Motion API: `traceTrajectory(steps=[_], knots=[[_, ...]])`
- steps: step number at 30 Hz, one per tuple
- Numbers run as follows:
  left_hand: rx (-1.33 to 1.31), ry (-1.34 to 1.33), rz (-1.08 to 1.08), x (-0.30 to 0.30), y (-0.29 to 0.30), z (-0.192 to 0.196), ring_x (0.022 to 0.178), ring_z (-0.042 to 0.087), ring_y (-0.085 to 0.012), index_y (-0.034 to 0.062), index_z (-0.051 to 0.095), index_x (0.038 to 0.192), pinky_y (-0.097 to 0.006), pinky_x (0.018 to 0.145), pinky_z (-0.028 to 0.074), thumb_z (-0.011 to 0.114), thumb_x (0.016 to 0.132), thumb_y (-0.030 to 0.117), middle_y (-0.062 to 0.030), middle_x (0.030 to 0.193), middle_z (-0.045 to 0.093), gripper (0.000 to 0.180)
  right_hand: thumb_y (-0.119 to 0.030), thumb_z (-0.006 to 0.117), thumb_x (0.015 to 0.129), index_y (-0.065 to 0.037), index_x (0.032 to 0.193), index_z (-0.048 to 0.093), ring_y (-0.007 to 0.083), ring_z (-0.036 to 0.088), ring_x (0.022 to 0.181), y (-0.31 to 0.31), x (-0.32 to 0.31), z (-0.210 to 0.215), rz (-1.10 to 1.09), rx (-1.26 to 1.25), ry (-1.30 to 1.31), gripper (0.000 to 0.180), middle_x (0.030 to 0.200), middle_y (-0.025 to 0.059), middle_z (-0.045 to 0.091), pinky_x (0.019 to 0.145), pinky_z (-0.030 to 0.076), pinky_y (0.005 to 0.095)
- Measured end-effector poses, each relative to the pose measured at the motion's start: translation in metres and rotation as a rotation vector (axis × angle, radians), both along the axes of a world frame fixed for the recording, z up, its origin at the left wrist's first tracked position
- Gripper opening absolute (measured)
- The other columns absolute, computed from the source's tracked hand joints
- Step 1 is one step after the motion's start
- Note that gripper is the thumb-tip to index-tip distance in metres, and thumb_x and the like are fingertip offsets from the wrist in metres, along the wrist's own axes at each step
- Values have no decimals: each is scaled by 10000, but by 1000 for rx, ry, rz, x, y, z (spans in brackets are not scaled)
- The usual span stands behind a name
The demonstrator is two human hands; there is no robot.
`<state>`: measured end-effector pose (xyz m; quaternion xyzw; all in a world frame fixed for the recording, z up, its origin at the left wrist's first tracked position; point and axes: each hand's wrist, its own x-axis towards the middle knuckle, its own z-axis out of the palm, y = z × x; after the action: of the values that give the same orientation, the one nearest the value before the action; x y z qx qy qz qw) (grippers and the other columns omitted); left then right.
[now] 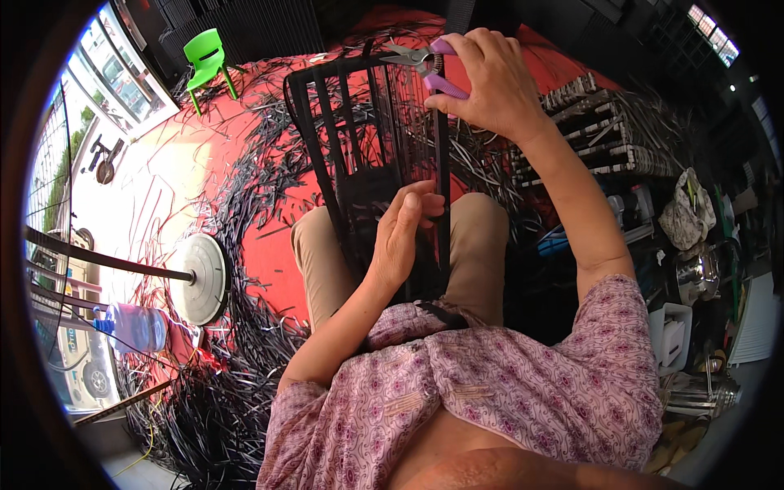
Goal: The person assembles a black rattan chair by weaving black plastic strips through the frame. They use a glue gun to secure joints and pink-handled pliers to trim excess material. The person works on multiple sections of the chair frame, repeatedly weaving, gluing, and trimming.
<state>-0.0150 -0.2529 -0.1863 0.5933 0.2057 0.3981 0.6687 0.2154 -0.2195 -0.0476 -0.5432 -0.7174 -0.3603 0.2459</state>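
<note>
A pair of small snips (pixel 432 63) with purple handles and metal blades is held in my right hand (pixel 496 86), near the far end of a dark frame. Its blades stand apart and point left. This black slatted frame (pixel 331 106), strung with dark strips, stands upright between my knees. My left hand (pixel 400 229) is at the frame's right side, its fingers loosely bent beside the right upright bar (pixel 443 163) and its thumb raised. No object shows in that hand, though part of the palm side is hidden.
Heaps of black strips (pixel 204 392) cover much of the red floor (pixel 278 265). A white round disc (pixel 200 278) and a blue water jug (pixel 139 327) stand at left, a green chair (pixel 206 59) beyond. Stacked woven panels (pixel 596 135) and a metal pot (pixel 698 273) are at right.
</note>
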Motion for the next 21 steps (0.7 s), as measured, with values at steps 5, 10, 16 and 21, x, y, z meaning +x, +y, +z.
traceTrajectory(steps=[5,10,16,21], knots=[[-12,-12,8,-9,8,-13,1031,643,-165,-19,571,1363,-300,881,485,417,1095,513,-94,1135,695,615,-490,888,646,-94,1272,608,247,563,991,19,-6,8,62,-1,-118,792,1048,45,573,900,434,400],[-40,4,-9,-10,8,-18,1029,645,-160,-17,575,1358,-299,880,487,420,1095,509,-89,1130,697,607,-461,891,644,-89,1227,622,239,577,937,25,-7,14,110,-11,-156,743,981,35,577,867,444,385],[-71,3,-16,-11,9,-20,1042,646,-164,-12,578,1354,-298,886,485,425,1093,514,-89,1136,698,607,-442,860,702,-74,1124,638,268,616,871,27,-5,15,167,-2,-190,604,907,61,596,806,494,401],[-46,3,-1,-13,14,-18,1030,652,-163,-11,570,1356,-295,878,491,425,1095,507,-88,1132,698,598,-460,850,718,-77,1016,638,266,648,842,27,-5,11,160,-19,-202,530,887,65,623,811,530,399]])
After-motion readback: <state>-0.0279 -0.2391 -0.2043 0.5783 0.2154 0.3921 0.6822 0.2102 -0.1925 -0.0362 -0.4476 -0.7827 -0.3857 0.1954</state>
